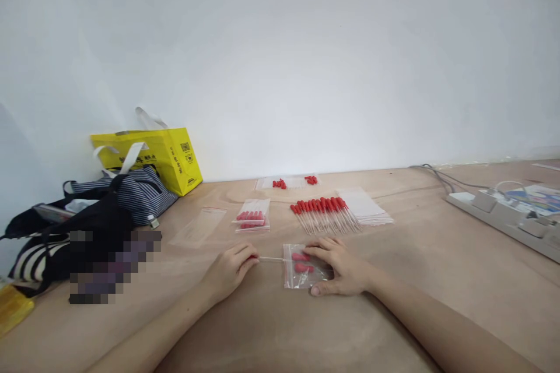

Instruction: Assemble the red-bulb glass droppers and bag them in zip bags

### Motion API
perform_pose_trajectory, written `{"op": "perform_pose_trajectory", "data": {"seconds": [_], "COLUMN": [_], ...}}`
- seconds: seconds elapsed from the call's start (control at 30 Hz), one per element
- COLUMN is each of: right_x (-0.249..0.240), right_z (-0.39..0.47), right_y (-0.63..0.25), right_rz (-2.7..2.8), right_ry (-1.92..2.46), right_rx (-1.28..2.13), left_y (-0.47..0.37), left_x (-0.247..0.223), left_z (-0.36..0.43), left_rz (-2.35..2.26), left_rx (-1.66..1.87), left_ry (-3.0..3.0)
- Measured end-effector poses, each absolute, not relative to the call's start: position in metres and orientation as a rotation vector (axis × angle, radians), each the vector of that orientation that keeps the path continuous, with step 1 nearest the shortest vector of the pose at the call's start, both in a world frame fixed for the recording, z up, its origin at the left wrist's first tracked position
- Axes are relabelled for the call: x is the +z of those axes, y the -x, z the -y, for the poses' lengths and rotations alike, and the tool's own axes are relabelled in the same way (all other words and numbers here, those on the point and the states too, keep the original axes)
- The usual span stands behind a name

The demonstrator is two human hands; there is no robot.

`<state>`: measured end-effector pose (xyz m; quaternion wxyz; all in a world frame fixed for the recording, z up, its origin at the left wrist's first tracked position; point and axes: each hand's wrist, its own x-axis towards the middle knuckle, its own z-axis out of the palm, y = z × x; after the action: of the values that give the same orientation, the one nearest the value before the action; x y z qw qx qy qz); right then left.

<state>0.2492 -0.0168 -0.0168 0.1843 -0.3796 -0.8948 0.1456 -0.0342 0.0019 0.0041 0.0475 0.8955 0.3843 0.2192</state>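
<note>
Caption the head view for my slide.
Left hand holds a red-bulbed dropper at the clear bag under the right hand.

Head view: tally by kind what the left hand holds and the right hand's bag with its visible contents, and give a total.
Clear zip bag under the right hand: 1
Red-ended droppers: 3 (two in the bag, one in the left hand)
Total: 4

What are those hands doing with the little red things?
The left hand pinches a thin stick with a red end, pointing it at a small clear bag. The right hand rests on that bag, which has two red ends showing. More red-ended sticks lie in a row behind.
</note>
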Motion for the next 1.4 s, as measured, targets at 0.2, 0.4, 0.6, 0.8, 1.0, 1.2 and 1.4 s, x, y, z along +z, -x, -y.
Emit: {"op": "perform_pose_trajectory", "data": {"seconds": [0.2, 0.4, 0.6, 0.8, 1.0, 1.2, 1.4], "right_x": [-0.018, -0.018, -0.018, -0.019, -0.02, -0.021, -0.023], "right_z": [0.017, 0.017, 0.018, 0.017, 0.015, 0.016, 0.018], "right_y": [-0.248, -0.246, -0.246, -0.236, -0.227, -0.246, -0.248], "right_rz": [2.51, 2.492, 2.477, 2.464, 2.44, 2.4, 2.428], "right_ry": [1.069, 1.075, 1.064, 1.031, 1.02, 0.999, 1.021], "right_rx": [0.409, 0.404, 0.407, 0.455, 0.478, 0.524, 0.493], "left_y": [0.006, -0.01, -0.001, -0.004, -0.018, -0.017, -0.019], "left_x": [0.0, -0.001, -0.002, -0.001, -0.018, -0.02, -0.006], "left_z": [-0.002, 0.001, -0.003, -0.001, -0.004, -0.009, -0.031], "left_rz": [-1.105, -1.081, -1.184, -1.218, -1.181, -1.136, -1.217], "left_rx": [0.758, 0.826, 0.748, 0.726, 0.904, 0.805, 0.813], "left_ry": [-2.692, -2.547, -2.501, -2.421, -2.012, -1.966, -2.392]}}
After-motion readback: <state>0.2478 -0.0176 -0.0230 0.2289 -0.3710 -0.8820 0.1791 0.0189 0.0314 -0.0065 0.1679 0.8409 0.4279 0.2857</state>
